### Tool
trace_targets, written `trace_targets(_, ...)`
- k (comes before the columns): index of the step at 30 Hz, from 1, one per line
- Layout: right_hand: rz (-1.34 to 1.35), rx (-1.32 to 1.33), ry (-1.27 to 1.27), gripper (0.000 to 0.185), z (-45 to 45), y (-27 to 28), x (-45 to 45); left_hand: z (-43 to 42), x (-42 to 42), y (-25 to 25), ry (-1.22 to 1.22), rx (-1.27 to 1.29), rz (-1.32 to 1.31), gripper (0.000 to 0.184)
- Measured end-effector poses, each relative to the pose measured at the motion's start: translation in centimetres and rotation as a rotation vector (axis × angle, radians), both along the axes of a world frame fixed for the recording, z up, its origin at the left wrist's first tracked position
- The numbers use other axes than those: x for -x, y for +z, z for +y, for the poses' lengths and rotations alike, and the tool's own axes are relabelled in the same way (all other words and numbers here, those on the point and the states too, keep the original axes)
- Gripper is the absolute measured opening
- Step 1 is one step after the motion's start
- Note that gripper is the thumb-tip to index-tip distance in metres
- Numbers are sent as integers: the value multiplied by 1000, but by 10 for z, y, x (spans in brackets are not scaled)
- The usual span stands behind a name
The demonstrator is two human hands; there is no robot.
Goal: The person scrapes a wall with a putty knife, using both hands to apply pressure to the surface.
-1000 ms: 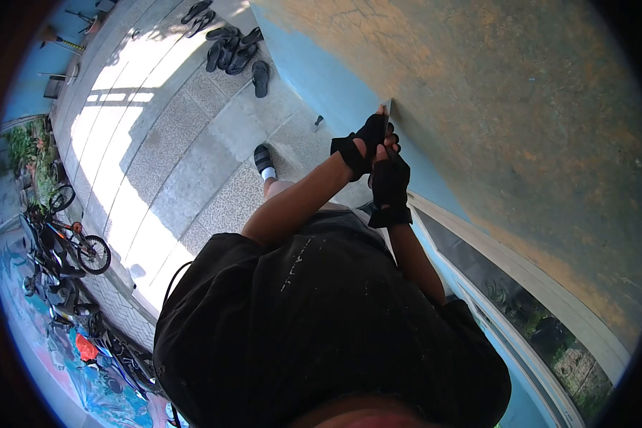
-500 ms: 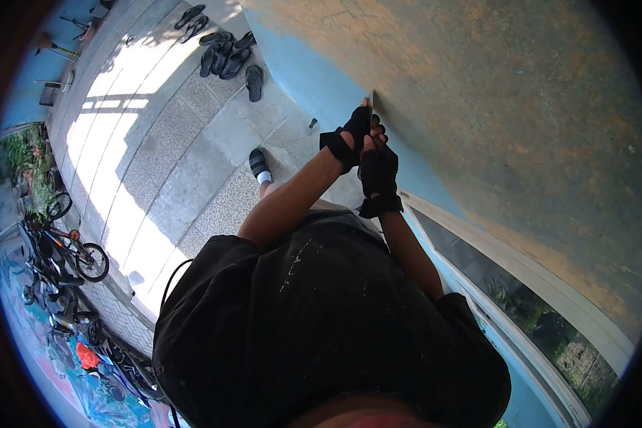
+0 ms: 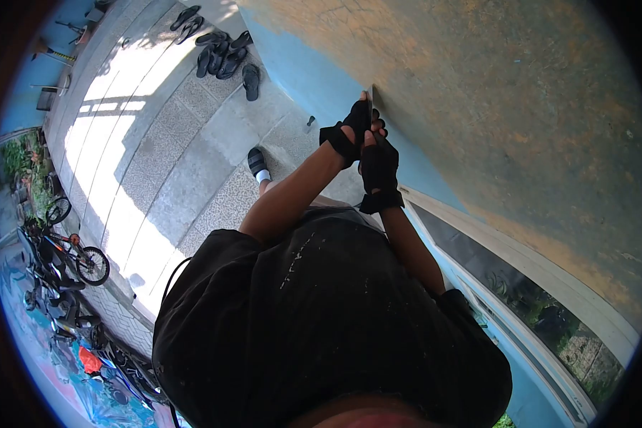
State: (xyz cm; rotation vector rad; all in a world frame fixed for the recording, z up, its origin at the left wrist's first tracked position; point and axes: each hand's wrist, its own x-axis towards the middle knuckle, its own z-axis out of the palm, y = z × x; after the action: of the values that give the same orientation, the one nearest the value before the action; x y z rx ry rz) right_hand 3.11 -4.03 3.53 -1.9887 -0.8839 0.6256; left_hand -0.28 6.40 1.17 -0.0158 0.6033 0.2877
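Note:
Both hands wear black fingerless gloves and are close together at the wall [image 3: 506,128], whose surface is patchy brown and grey above light blue. My left hand [image 3: 355,123] is closed on a thin flat blade-like tool [image 3: 372,100], its edge up against the wall. My right hand [image 3: 379,160] lies just below, its fingers closed at the lower end of the same tool. The tool's handle is hidden by the gloves.
Several black sandals [image 3: 223,57] lie on the paved floor [image 3: 221,135] at the upper left. A small dark object [image 3: 311,121] is on the floor near the wall. Bicycles [image 3: 91,265] and motorbikes stand at the far left. A window frame [image 3: 521,250] runs along the lower right.
Both hands and the tool have shifted left in the view, mostly during the first half second. The sandals and floor have shifted slightly left too. The grip looks the same.

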Motion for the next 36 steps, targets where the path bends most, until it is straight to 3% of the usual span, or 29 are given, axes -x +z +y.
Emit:
trace_targets(3,-16,-68,-9,28,-19,3,-1,-15,-6,18,-98,-52,100,63)
trace_targets(4,155,-38,-59,29,-17,12,-2,-17,-8,16,-73,-45,52,63)
trace_targets(5,154,-35,-59,29,-15,9,-1,-15,-6,14,-73,-42,51,63)
trace_targets(11,-83,-76,47,29,2,-5,-1,6,0,3,6,-3,77,63)
trace_targets(16,212,131,-62,27,-15,47,-1,-18,-13,14,-91,-4,36,64)
trace_targets(20,-16,97,97,28,10,27,-2,8,-3,5,12,37,45,62)
trace_targets(23,-24,114,59,28,18,20,5,15,6,-2,16,14,-62,61)
trace_targets(25,9,186,24,29,5,10,0,4,-1,6,45,-7,-13,62)
trace_targets(27,-1,64,19,29,-17,13,-3,-14,-4,22,-71,-64,21,62)
trace_targets(31,-11,71,33,28,-2,26,-3,-4,-7,10,6,31,-1,62)
trace_targets(33,117,58,-8,27,11,17,1,11,-1,1,39,7,52,62)
trace_targets(35,-60,3,40,27,16,14,5,17,3,-18,1,23,-132,62)
trace_targets(36,8,147,-15,27,15,16,4,15,0,-13,10,36,-86,62)
